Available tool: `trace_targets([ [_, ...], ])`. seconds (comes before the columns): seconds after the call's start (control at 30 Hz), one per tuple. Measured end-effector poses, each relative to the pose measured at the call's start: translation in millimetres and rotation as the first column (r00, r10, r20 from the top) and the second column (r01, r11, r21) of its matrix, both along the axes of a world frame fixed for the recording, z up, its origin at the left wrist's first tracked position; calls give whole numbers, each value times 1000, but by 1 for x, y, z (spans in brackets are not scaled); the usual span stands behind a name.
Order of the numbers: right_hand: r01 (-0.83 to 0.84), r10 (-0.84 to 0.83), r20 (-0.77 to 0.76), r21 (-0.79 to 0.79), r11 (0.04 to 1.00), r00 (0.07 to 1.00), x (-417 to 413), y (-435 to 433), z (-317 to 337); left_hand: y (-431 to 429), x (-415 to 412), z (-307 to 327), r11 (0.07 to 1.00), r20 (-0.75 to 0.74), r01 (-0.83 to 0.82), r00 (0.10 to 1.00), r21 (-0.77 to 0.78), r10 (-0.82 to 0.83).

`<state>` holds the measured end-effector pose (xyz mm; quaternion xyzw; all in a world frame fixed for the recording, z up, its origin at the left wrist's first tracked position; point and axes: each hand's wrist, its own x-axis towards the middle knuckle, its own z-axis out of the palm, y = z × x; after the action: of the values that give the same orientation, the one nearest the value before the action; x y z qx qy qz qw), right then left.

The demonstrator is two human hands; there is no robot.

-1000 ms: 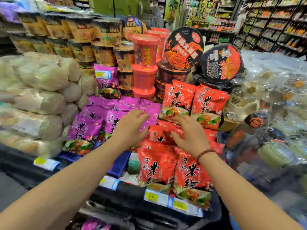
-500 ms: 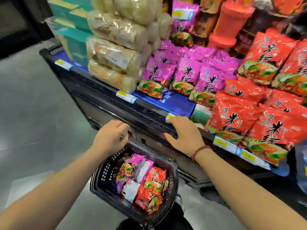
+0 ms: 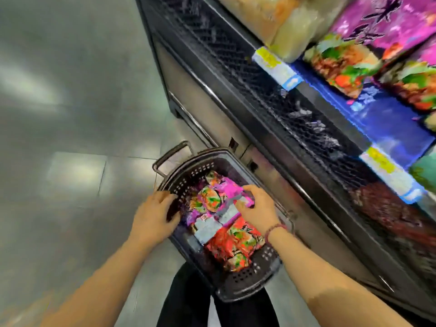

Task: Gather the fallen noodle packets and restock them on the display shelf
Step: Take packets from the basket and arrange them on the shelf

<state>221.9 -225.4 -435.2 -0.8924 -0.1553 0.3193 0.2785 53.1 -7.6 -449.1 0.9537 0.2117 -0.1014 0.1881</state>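
Observation:
A black plastic basket (image 3: 245,289) stands on the floor against the foot of the display shelf (image 3: 271,102). Inside it lie purple and red noodle packets. My right hand (image 3: 258,206) reaches into the basket, its fingers and thumb closing on a purple packet (image 3: 230,188) at the top of the pile. Red packets (image 3: 236,241) lie nearer to me in the basket. My left hand (image 3: 154,215) grips the basket's left rim. More purple packets (image 3: 377,27) lie on the shelf at the upper right.
Grey tiled floor (image 3: 70,114) spreads to the left. The shelf's black mesh front carries price tags (image 3: 273,64). Clear bags of pale noodles (image 3: 290,22) sit on the shelf's left part. My legs in black trousers (image 3: 188,300) are under the basket's near end.
My view has swung down from the shelf to the basket. My right hand left the shelf edge and went into the basket onto a purple packet. My left hand stays at the rim.

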Motion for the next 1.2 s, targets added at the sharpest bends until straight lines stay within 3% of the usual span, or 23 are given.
trace_targets([
  [0.17,110,-112,-135,-25,994,985,2,22,-85,0,-31,-76,993,-98,-92,992,-71,85],
  [0.37,221,-241,-264,-102,970,934,4,36,-175,-7,-40,-141,993,-82,-112,991,-45,108],
  [0.67,430,-425,-398,-81,899,813,-2,72,-249,-5,-68,-194,972,-84,-214,975,-95,206],
  [0.87,490,-512,-290,-148,859,809,-6,79,-264,-3,-72,-199,964,-36,-231,973,-135,228],
  [1.07,564,-527,-311,36,825,791,-10,59,-246,-3,-70,-195,947,-17,-257,966,-192,259],
  [1.2,439,-342,-380,208,874,860,-26,33,-215,-14,-52,-179,897,-13,-365,927,-249,374],
])
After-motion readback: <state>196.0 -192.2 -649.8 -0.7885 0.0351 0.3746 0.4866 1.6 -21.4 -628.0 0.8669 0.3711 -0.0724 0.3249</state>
